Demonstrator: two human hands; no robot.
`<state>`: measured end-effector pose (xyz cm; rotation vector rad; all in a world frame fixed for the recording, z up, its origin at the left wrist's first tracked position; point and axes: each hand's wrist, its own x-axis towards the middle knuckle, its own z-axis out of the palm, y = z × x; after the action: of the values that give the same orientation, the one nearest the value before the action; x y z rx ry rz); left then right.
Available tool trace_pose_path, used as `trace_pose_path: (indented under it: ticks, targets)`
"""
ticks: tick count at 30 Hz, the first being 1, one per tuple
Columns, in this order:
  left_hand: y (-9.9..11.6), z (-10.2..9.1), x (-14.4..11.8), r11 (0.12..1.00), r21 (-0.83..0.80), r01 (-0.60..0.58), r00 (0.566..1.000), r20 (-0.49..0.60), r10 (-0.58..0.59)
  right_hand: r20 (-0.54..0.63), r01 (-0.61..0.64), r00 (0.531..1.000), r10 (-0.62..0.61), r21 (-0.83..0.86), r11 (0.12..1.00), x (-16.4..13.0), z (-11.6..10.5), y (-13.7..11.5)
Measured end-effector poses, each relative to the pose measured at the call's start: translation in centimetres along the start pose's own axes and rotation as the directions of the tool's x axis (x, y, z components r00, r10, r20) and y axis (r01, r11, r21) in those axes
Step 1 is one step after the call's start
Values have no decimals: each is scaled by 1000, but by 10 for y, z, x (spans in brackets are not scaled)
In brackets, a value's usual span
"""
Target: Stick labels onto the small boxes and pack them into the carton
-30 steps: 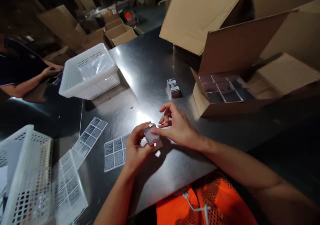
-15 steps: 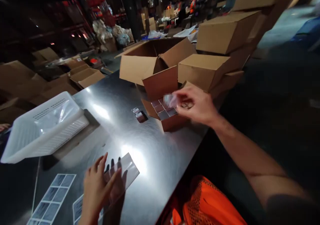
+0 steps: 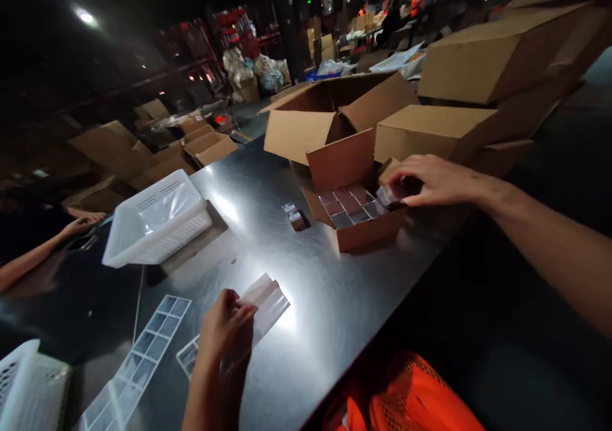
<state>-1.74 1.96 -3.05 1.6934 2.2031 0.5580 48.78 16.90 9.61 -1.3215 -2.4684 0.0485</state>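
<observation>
Small box [image 3: 388,196]: pinched in right hand [image 3: 433,179], at right end of open carton [image 3: 356,217] holding a row of like boxes, table's [image 3: 329,291] two o'clock. Left hand [image 3: 224,329], six o'clock, fingers closed on clear sleeve [image 3: 268,300]. Label sheets [image 3: 143,348], eight o'clock. White basket [image 3: 157,224], ten o'clock.
</observation>
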Motion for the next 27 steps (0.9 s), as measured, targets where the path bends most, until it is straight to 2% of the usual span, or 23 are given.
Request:
trace_pose_path:
  ticks: [4,6,7,8,9,10,11,12,13,15,16,18,20,22,25,27]
  targets:
    - [5,-8,-6,997,-66,-26,999,-29,24,171,29,985,-6,-132,991,8,11,24]
    - [10,-12,-9,995,-82,-50,998,-51,46,241,24,970,15,-159,987,13,18,24]
    - [13,-13,-10,993,-90,-76,996,-63,71,208,19,978,20,-179,984,16,21,17]
    - [16,-13,-12,990,-100,-101,993,-68,94,126,19,992,7,-206,978,18,24,3]
    - [19,-13,-13,986,-108,-125,990,-71,118,-5,18,1000,-19,-224,974,20,27,-18]
    - [23,-13,-15,983,-117,-145,988,-67,138,-177,39,981,-79,-223,974,21,31,-45]
    - [27,-12,-17,979,-126,-160,986,-58,154,-276,115,947,-162,-178,977,22,37,-78]
    - [31,-11,-18,975,-137,-173,985,-48,168,-318,220,920,-228,-62,973,22,46,-114]
    - [34,-10,-20,971,-154,-184,983,-36,181,-312,330,904,-291,81,940,24,59,-150]
    - [39,-8,-22,957,-206,-203,979,-17,204,-200,480,876,-438,298,825,33,90,-215]
    - [40,-7,-22,949,-237,-210,977,-13,213,-126,499,862,-491,378,780,40,107,-239]
    - [39,-7,-22,929,-297,-221,973,-7,229,10,414,864,-504,557,720,58,137,-267]
    - [36,-8,-22,910,-344,-232,969,-5,246,133,260,872,-471,689,676,72,157,-273]
    - [32,-11,-20,892,-376,-253,963,-6,270,201,153,874,-442,750,643,80,167,-268]
    - [27,-11,-17,894,-359,-267,959,-9,283,178,157,882,-437,763,627,81,172,-257]
    - [25,-10,-14,939,-242,-244,969,-21,247,129,210,888,-442,741,638,79,174,-252]
